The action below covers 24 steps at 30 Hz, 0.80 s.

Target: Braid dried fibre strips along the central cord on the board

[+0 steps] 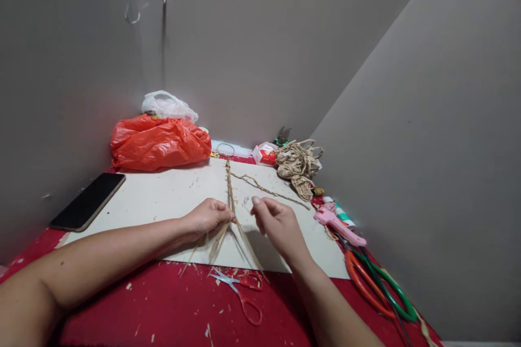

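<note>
Small red scissors (244, 290) lie nearest, just below the grip. Left hand (209, 218) is pinched shut on the straw braid (230, 187), which runs away from the grip across the white board (171, 195); loose strands (222, 241) fan toward the scissors. Right hand (274, 222) hovers just beside, fingers curled on nothing I can see. Slack pinching would likely let the plait unravel. Counted: one braid, two scissors, one phone (87, 201).

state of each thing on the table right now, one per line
left hand: pinching the straw braid
right hand: raised beside the braid, fingers loosely curled
straw braid: plaited above, loose strands below
small scissors: closed, lying flat
phone: screen dark
orange bag: crumpled, closed
glue gun: lying on its side
</note>
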Tool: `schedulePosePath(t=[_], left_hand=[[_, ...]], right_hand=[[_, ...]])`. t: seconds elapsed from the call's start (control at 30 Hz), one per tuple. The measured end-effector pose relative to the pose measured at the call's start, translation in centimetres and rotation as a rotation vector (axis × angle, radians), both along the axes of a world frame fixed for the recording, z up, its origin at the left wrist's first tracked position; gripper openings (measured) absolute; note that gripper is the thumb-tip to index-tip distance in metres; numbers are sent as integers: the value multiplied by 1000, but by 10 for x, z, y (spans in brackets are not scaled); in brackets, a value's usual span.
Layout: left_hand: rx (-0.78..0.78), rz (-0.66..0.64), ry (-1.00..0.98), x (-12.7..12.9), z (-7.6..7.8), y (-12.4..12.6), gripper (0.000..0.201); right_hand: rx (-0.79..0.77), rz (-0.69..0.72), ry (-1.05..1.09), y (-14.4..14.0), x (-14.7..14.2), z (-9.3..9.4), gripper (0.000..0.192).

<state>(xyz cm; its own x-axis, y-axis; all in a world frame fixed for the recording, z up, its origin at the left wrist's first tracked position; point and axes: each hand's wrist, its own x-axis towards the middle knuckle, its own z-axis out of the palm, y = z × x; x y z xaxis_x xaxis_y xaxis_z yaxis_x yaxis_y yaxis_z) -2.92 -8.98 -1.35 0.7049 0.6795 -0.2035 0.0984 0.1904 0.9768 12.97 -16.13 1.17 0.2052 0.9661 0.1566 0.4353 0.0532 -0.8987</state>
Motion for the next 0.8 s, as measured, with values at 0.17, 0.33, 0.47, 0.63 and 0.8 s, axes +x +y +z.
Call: schedulePosePath(t=[0.17, 0.33, 0.47, 0.63, 0.8], left_hand=[[12, -42, -105, 1, -2, -2, 29], [85, -17, -150, 3, -16, 2, 21], [139, -73, -153, 4, -22, 6, 21], [205, -62, -67, 2, -19, 8, 23], [340, -92, 35, -3, -13, 12, 22]], right_hand=[[-273, 163, 306, 19, -2, -21, 43], [-460, 311, 402, 20, -9, -31, 44], [-550, 371, 418, 21, -3, -29, 44], [-653, 478, 494, 21, 3, -27, 45], [-629, 492, 679, 22, 3, -33, 41]])
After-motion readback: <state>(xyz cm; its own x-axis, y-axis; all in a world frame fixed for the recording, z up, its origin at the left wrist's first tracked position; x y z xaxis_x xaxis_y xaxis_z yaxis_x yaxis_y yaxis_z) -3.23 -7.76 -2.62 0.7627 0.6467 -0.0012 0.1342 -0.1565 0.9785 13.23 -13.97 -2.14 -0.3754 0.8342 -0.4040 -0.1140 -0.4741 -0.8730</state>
